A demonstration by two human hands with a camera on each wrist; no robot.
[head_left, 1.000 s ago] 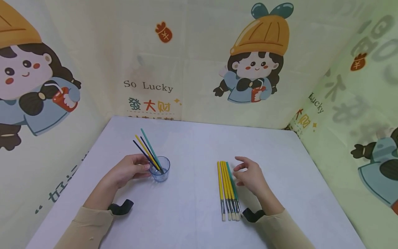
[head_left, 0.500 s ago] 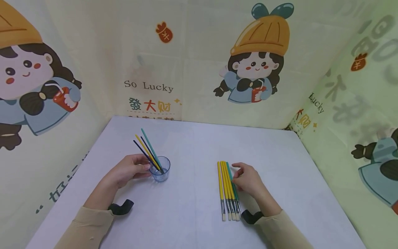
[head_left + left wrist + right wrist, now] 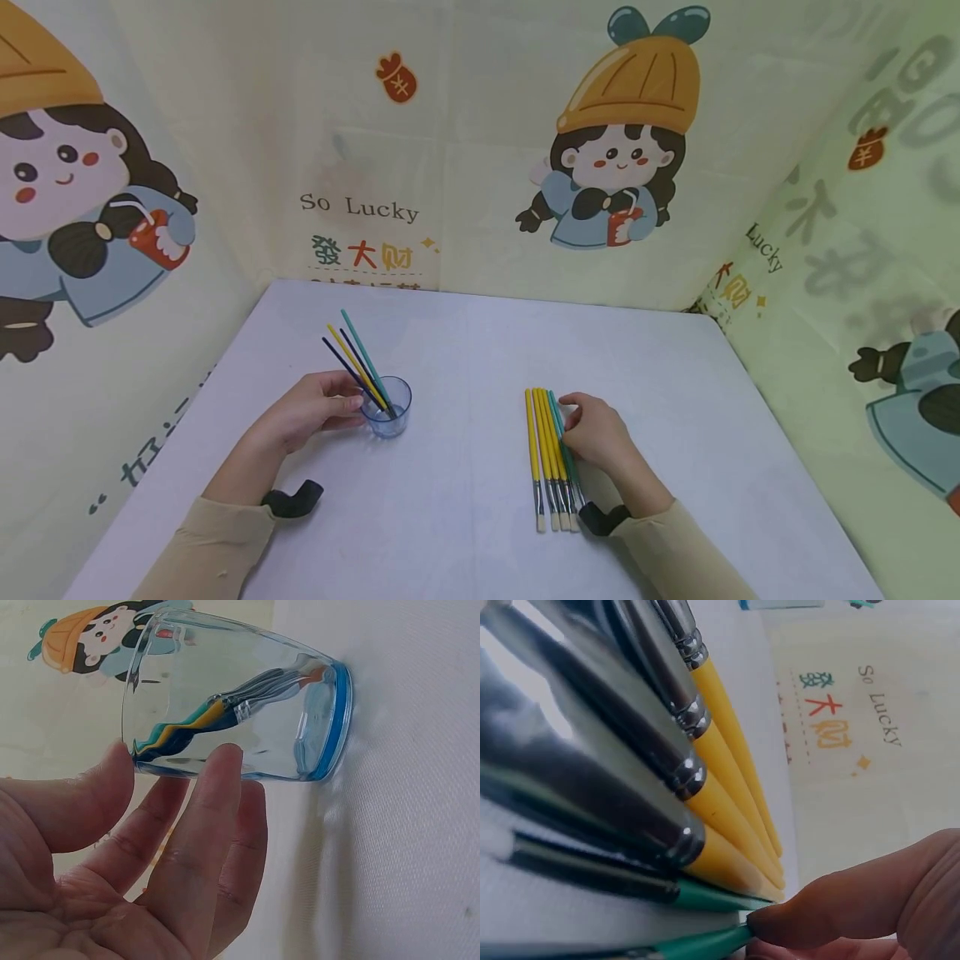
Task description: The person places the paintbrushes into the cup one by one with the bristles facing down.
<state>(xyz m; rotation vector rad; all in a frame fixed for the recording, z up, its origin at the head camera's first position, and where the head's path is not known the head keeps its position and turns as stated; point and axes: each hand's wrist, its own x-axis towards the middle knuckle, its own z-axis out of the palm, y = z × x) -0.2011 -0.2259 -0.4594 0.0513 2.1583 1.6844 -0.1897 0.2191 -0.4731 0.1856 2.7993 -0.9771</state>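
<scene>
Several paintbrushes (image 3: 362, 367) with yellow, dark blue and teal handles lean to the left in a clear plastic cup (image 3: 396, 423), bristles down. My left hand (image 3: 315, 408) holds the cup's left side, its thumb at the rim and fingertips on the wall in the left wrist view. On the right, several yellow-handled paintbrushes (image 3: 542, 433) lie side by side, bristles toward me. Along their right edge are two green ones. My right hand (image 3: 596, 429) pinches the outer green paintbrush (image 3: 697, 943) by its handle; the inner green paintbrush (image 3: 716, 897) stays beside the yellow ones.
A white tabletop (image 3: 465, 517) carries everything. Printed cloth (image 3: 487, 167) with cartoon figures and lettering hangs behind and along both sides. Black bands (image 3: 292, 502) stick out at the beige sleeves.
My right hand has come in left and down to the green paintbrushes, closing thumb and fingers on the outer one, which has shifted slightly. The left hand and cup stay in place.
</scene>
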